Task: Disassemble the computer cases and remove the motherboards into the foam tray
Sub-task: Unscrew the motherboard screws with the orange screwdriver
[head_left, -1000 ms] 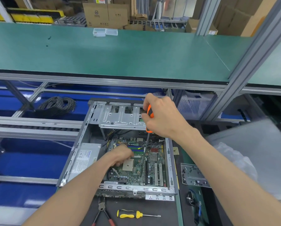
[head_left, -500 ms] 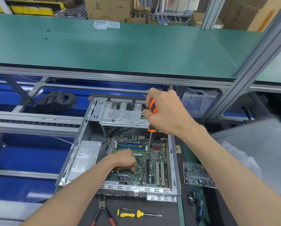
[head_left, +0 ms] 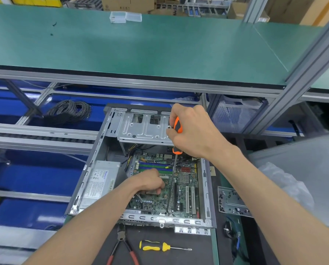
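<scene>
Head view: two bare hands work inside an open grey metal computer case [head_left: 110,150] on the dark bench.

The right hand [head_left: 194,131] grips an orange-and-black screwdriver [head_left: 177,127], its long shaft angled down onto the green motherboard [head_left: 186,188] seated in the case. The left hand [head_left: 150,181] rests on the board's left part, fingers curled; whether it holds anything I cannot tell.

Red-handled pliers [head_left: 122,247] and yellow screwdriver [head_left: 160,246] lie side by side at the workbench's [head_left: 198,255] near edge; cable coil [head_left: 69,111] far left.
</scene>
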Demonstrator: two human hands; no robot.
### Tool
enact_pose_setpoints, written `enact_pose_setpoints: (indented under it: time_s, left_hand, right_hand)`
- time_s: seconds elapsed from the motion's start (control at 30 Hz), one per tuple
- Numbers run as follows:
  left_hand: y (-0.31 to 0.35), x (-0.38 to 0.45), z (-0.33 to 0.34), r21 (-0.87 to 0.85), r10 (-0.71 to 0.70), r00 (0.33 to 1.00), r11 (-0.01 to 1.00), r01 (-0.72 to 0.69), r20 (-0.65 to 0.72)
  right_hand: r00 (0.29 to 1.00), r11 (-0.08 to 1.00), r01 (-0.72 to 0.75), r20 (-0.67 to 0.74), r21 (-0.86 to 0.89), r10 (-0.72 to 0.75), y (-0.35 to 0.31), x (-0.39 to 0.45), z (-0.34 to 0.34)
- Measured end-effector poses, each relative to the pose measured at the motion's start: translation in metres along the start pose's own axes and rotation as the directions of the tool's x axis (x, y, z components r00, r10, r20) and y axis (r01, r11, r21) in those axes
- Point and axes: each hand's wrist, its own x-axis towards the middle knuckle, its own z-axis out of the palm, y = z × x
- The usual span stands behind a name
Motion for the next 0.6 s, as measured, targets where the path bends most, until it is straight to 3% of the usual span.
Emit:
enact_pose_setpoints:
  time_s: [0.6]
  left_hand:
    - [-0.009, 0.005, 0.002, 0.006, -0.020, 0.997, 1.000, 0.020, -0.081]
  right_hand:
    - [0.999, 1.000, -0.016, -0.048, 0.021, 0.017, 0.001, -0.008, -0.004]
